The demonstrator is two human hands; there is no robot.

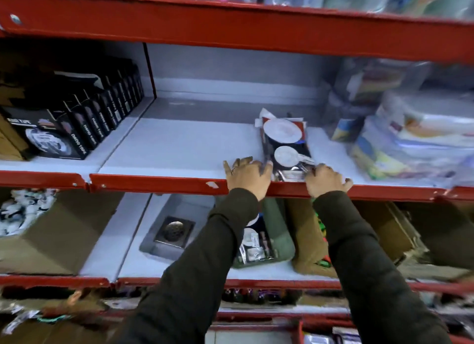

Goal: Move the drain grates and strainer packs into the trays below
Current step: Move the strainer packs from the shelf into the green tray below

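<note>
A stack of strainer packs [284,144] with round white strainers lies on the middle shelf near its front edge. My left hand [247,175] presses against the stack's left side with fingers spread. At the stack's near right corner, my right hand [325,180] grips the packs. On the shelf below, a grey tray [159,246] holds a square metal drain grate [174,230]. Beside it a green tray [282,230] holds more strainer packs [254,243], partly hidden by my left sleeve.
Black tape boxes [77,123] fill the middle shelf's left end. Plastic-wrapped goods [410,138] are stacked at its right. Cardboard boxes [64,230] stand on the lower shelf at left and right. A red shelf lip [154,184] runs along the front.
</note>
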